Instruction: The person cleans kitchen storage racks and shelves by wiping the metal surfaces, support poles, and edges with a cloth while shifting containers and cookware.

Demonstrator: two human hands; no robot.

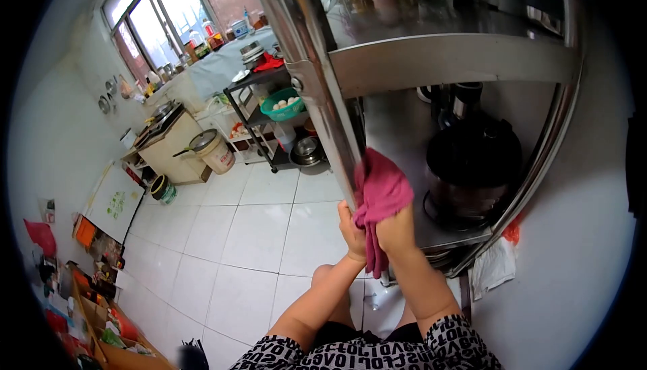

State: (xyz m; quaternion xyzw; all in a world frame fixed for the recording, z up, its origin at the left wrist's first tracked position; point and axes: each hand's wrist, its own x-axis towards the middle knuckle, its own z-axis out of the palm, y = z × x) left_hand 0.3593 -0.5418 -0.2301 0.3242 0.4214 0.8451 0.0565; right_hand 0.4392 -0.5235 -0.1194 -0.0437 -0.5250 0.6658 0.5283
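Note:
A dark pink cloth (383, 185) is draped against the lower part of a shiny steel shelf post (323, 100). My right hand (396, 230) is closed on the cloth, which hides most of its fingers. On the other side of the post, my left hand (353, 234) is wrapped round it low down, beside the cloth's hanging end. The post belongs to a steel shelf rack (458, 67). On its lower shelf, right of my hands, stands a black and silver pot-like appliance (472, 168).
Glassware and jars stand on the upper shelf. Behind the post, a black cart (259, 119) holds a green basket (283, 104) of eggs. A lidded bucket (214, 153) stands farther back on the white tiled floor (249, 235). Boxes of goods line the lower left. A white bag (495, 267) lies by the rack's foot.

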